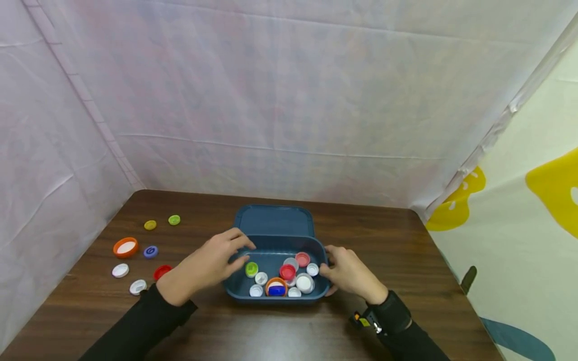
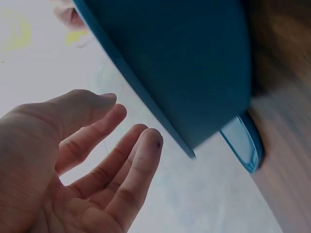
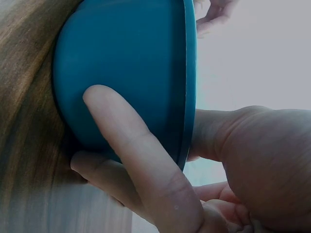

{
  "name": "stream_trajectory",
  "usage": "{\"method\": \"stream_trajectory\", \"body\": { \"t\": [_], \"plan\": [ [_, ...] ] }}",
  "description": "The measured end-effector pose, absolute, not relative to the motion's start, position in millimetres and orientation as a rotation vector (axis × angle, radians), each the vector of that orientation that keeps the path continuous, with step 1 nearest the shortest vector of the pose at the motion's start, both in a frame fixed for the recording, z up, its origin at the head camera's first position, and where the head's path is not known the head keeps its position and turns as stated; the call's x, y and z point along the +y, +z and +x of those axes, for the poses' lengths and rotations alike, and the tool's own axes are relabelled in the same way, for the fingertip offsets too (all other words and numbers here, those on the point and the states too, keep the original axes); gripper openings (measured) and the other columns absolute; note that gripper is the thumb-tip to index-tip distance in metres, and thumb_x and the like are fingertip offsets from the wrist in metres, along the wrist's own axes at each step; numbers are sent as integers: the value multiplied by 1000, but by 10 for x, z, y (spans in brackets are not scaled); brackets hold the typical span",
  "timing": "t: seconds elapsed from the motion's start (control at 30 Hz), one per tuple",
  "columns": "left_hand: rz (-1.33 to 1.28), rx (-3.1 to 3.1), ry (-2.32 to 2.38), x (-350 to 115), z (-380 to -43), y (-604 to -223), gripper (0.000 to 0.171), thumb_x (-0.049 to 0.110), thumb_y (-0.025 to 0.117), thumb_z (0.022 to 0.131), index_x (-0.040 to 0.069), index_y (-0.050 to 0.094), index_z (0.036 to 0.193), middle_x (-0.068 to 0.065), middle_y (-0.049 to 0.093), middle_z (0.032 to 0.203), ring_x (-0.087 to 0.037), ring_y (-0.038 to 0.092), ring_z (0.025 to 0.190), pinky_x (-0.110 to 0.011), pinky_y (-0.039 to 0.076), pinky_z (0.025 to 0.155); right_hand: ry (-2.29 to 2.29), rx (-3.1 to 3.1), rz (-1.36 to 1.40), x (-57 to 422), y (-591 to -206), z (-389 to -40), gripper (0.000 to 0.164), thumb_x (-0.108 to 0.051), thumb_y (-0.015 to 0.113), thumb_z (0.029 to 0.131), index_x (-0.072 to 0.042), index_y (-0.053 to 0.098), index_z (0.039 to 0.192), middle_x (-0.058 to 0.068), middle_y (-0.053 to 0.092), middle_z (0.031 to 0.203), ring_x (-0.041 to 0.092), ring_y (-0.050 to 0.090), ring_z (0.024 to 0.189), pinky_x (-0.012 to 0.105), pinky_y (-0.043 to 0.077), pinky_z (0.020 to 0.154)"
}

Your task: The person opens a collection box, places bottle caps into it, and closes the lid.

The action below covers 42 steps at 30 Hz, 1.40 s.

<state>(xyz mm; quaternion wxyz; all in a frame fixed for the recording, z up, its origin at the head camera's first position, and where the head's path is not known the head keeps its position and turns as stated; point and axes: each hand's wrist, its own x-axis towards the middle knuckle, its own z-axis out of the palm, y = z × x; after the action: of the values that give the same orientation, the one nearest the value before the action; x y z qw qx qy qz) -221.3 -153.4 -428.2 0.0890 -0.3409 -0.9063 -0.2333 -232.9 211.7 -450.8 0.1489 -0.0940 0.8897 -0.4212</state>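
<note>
A dark blue plastic box (image 1: 232, 288) stands on the table with several bottle caps inside: a green cap (image 1: 251, 269), a red cap (image 1: 287, 272), white ones, and an orange ring-shaped cap (image 1: 267, 287) with a blue cap (image 1: 277, 291) at it. My right hand (image 1: 349, 271) grips the box's right wall, thumb over the rim and fingers along the outside, as the right wrist view also shows. Over the left rim hovers my left hand (image 1: 209, 260), fingers parted and nothing held. In the left wrist view its fingertips (image 2: 150, 141) are apart from the box wall.
Left of the box lie several loose caps: yellow (image 1: 150, 225), green (image 1: 174, 219), orange (image 1: 125, 247), blue (image 1: 151, 251), white (image 1: 120, 271) and red (image 1: 162, 272), the last close to my left wrist. The box's matching lid (image 1: 274, 220) is behind it. White sheeting (image 1: 280, 100) borders the table's back.
</note>
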Motion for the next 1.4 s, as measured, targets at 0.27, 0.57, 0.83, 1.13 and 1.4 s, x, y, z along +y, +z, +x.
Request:
{"method": "stream_trajectory", "body": {
  "t": [0.27,0.57,0.83,1.13,1.4],
  "plan": [
    [-817,-2733,-645,-1773,-2309,-4226,25,5,87,103,6,82,127,-14,76,125,-30,79,106,-40,69,83,-1217,2548,-264,2116,-4517,-2335,65,-3,74,106,15,51,164,33,82,128,25,84,67,43,70,59],
    [-565,-2841,-583,-2232,-2403,-4225,31,12,87,104,4,80,133,-23,76,132,-41,78,112,-59,67,93,-1228,2539,-273,2140,-4519,-2340,65,-3,74,106,16,51,164,33,82,128,25,85,69,43,70,60],
    [-356,-2934,-578,-2778,-2429,-4318,39,13,81,108,-4,74,142,-37,69,139,-47,74,108,-64,64,92,-1247,2538,-316,2144,-4539,-2348,62,-2,73,105,16,53,160,29,84,119,25,84,66,44,70,59],
    [-160,-3029,-506,-3351,-2411,-4418,50,10,77,106,-16,63,147,-49,61,138,-66,62,122,-76,57,98,-1246,2550,-331,2125,-4547,-2357,59,-2,74,105,15,55,159,28,84,118,24,84,65,45,70,58],
    [-149,-3066,-435,-3575,-2436,-4498,55,11,80,97,-22,62,137,-48,68,122,-68,62,120,-80,54,103,-1245,2543,-335,2132,-4542,-2355,59,-2,73,105,16,55,158,28,84,118,25,84,65,44,70,58]
  ]
}}
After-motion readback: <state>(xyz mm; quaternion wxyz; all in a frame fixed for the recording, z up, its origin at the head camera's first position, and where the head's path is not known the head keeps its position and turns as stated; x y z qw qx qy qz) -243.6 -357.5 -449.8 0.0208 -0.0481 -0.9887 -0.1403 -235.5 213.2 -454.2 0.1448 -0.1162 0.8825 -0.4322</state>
